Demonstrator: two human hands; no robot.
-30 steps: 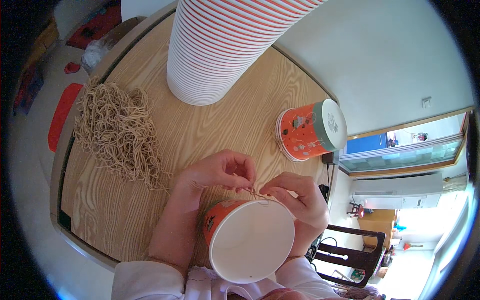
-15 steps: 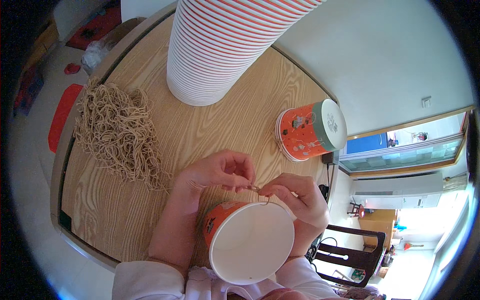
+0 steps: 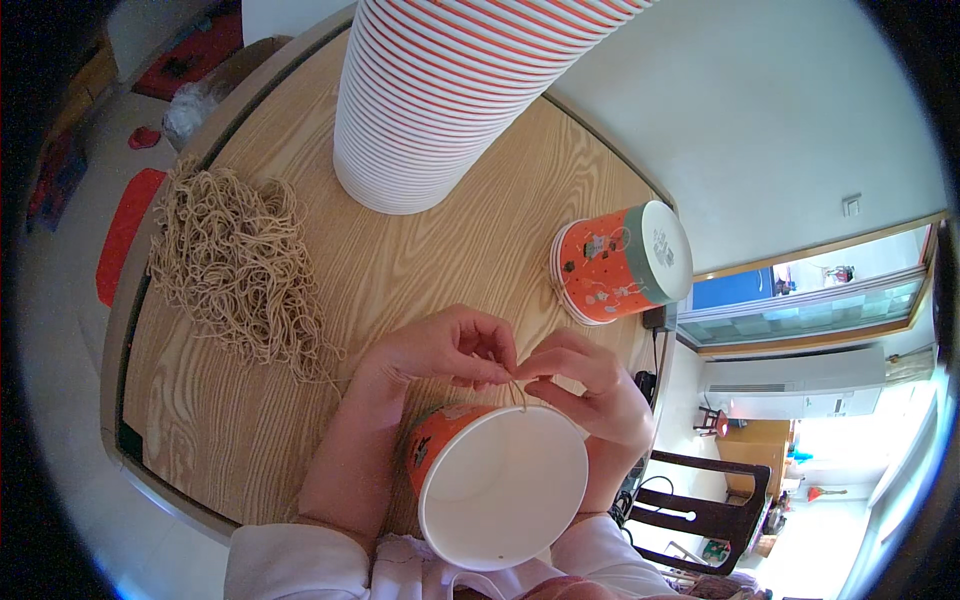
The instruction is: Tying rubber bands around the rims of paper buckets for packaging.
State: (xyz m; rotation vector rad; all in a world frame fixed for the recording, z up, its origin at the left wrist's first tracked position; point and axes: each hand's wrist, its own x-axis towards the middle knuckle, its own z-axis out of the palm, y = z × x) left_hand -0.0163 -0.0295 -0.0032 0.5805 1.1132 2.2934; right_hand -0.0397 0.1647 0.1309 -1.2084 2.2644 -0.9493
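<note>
An orange paper bucket [image 3: 505, 490] with a white inside lies tilted against my front, its mouth facing up toward me. Thin tan string [image 3: 521, 396] rises from its far rim to my fingertips. My left hand [image 3: 452, 345], reaching over the bucket's left side, pinches the string between thumb and fingers. Close against those fingertips, my right hand [image 3: 588, 385] is closed in a pinch on the string too. The fingers hide how the strands cross. To the left lies a tangled heap of tan strings [image 3: 240, 265], some loose ends trailing toward my left forearm.
A tall stack of nested white paper buckets [image 3: 440, 100] with red lines rises at the table's far side. A short orange and green stack of upturned buckets [image 3: 620, 260] stands at the right, near the wall. The wooden table [image 3: 430, 260] has a dark chair [image 3: 715, 510] beyond its right edge.
My right fingertips have moved slightly left and up, closing the small gap to my left fingertips. The string loop between them is now mostly covered. The bucket has hardly moved.
</note>
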